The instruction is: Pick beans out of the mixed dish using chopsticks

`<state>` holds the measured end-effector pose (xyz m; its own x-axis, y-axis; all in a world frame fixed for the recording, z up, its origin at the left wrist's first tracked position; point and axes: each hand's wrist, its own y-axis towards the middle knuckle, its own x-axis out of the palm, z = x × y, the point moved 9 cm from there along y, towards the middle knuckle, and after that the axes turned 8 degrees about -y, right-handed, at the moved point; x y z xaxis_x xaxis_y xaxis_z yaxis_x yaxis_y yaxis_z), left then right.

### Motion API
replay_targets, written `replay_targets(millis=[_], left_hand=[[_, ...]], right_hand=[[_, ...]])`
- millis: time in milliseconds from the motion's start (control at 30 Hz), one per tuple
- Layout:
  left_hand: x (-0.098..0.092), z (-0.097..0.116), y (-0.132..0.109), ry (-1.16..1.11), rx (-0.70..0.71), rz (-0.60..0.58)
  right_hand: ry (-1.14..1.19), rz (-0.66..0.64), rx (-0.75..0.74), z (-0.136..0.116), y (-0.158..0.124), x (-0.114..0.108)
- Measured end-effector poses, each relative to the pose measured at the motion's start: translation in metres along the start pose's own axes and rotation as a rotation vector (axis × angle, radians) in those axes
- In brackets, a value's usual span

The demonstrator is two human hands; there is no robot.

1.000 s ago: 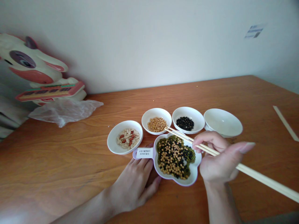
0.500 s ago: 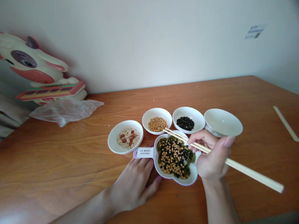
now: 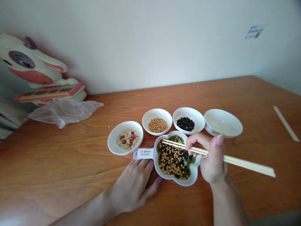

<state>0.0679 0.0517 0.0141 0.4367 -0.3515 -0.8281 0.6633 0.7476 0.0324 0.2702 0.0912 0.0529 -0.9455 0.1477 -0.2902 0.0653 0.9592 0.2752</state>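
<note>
A flower-shaped white dish holds mixed yellow, black and green beans. My right hand is closed on a pair of wooden chopsticks, whose tips hover over the left part of the bean pile. My left hand lies flat on the table with fingers spread, touching the dish's left side beside its labelled handle. Behind the dish stand small white bowls: one with peanuts, one with yellow beans, one with black beans, and one that holds nothing.
The wooden table runs to a white wall. A crumpled clear plastic bag and a cartoon-animal toy sit at the far left. A paper chopstick sleeve lies at the right edge. Stray beans dot the table's back.
My right hand has turned and shifted left, so the chopsticks swung toward level and their tips moved from the yellow-bean bowl's edge down over the mixed beans. My left hand stayed put.
</note>
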Motion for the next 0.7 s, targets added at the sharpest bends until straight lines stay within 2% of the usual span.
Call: replay_targets(millis=[200, 700], left_hand=[[0.002, -0.002, 0.000, -0.008, -0.009, -0.014], [0.001, -0.001, 0.000, -0.002, -0.003, -0.005]], right_hand=[[0.006, -0.110, -0.027, 0.002, 0.000, 0.015], [-0.087, -0.122, -0.046, -0.003, 0.001, 0.018]])
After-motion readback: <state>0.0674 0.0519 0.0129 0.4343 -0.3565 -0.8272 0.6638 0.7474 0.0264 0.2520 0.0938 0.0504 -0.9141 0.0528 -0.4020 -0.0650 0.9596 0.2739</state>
